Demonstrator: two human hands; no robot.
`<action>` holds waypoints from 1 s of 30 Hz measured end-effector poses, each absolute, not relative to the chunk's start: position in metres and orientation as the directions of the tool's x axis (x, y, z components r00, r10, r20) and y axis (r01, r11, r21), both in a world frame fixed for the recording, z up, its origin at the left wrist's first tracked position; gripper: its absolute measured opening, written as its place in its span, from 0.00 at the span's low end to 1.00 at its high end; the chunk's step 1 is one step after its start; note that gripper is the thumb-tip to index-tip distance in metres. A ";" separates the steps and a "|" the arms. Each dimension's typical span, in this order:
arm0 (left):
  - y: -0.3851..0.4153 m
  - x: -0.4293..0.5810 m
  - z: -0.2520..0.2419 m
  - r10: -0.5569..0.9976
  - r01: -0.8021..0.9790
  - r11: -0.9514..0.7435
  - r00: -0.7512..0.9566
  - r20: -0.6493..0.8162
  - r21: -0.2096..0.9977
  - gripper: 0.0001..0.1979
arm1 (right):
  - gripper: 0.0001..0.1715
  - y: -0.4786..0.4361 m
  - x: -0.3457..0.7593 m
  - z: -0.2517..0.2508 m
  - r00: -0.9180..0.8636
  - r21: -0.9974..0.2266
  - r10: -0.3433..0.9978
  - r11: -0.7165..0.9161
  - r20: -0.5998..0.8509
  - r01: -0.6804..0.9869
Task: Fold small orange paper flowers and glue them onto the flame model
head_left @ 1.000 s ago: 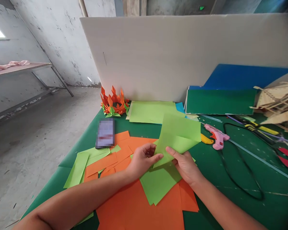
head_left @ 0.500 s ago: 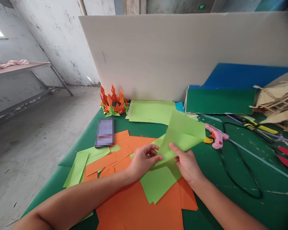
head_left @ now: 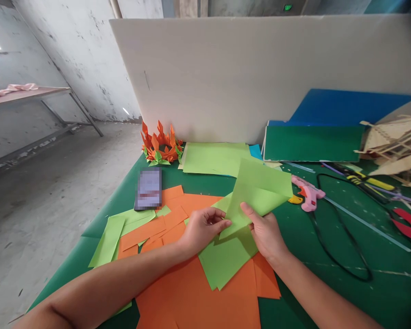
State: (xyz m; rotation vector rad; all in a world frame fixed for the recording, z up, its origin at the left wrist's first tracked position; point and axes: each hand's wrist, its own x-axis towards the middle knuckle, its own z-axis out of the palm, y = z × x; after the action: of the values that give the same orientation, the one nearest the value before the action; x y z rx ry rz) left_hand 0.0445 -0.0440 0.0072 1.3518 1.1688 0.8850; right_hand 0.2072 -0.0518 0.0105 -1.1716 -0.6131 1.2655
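Note:
A sheet of light green paper (head_left: 256, 183), partly folded over on itself, is held tilted above the pile. My right hand (head_left: 269, 230) grips it at its lower right, thumb on top and fingers underneath. My left hand (head_left: 205, 228) pinches the sheet's left edge between thumb and fingers. Under both hands lie more green paper pieces (head_left: 222, 267), stacked over large orange paper sheets (head_left: 198, 297). Orange strips (head_left: 144, 231) and green strips (head_left: 106, 242) are scattered to the left of my left hand.
A phone (head_left: 148, 188) and an orange-green folded-paper ring (head_left: 160, 144) stand at left. Green sheets (head_left: 212, 157) lie behind. Rightward are a pink glue gun (head_left: 310, 194) with a looping cable, red-handled scissors (head_left: 409, 224) and a wooden stick model (head_left: 397, 146). A white board (head_left: 226, 77) rises behind.
The whole view has shifted very slightly. Both hands keep their hold on the green paper, with hardly any visible movement.

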 end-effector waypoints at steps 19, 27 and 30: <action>-0.028 0.041 0.019 0.985 -0.191 0.091 0.164 -0.060 0.977 0.18 | 0.34 -0.054 0.211 0.004 -0.048 -0.948 0.981 -0.196 -0.190 -0.251; -0.027 0.044 0.020 0.988 -0.194 0.091 0.144 -0.063 0.977 0.19 | 0.34 -0.053 0.211 0.003 -0.017 -0.936 0.974 -0.222 -0.227 -0.274; -0.027 0.044 0.020 0.989 -0.185 0.075 0.136 -0.050 0.980 0.18 | 0.33 -0.054 0.211 0.002 -0.009 -0.935 0.972 -0.230 -0.236 -0.271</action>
State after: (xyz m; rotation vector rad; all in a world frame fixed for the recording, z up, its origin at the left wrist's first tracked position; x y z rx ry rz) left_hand 0.0437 -0.0271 0.0201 1.0835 1.0035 1.1523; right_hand 0.2109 -0.0536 0.0021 -1.1784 -0.8643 1.4790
